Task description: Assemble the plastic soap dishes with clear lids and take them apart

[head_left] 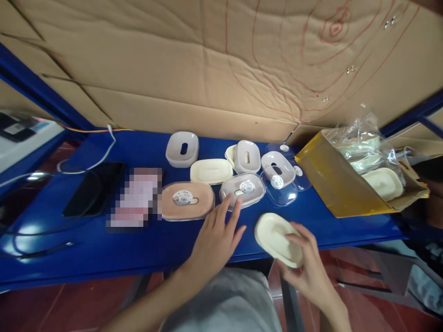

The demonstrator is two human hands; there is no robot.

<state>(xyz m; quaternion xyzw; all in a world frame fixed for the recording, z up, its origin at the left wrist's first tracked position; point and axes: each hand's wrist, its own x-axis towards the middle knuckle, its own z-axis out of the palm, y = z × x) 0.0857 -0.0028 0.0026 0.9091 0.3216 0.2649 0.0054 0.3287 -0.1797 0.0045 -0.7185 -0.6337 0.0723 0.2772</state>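
Observation:
A cream oval dish (277,236) is gripped along its right side by my right hand (306,265), above the front edge of the blue table. My left hand (218,228) has its fingers spread, with the fingertips at the near rim of a pale oval box (244,186) that has a slot and a round label. Left of that lies a peach oval box (187,200) with a similar label. Behind them sit another cream piece (212,171) and white slotted lids (182,149). Clear plastic covers (282,190) lie to the right, beside a labelled white slotted piece (278,168).
On the right, a tilted yellow carton (328,177) holds cream pieces and plastic bags. A blurred-out flat item (136,197), a black object (95,189) and cables (100,159) lie on the left. A cardboard wall (155,60) rises behind the blue table (104,258).

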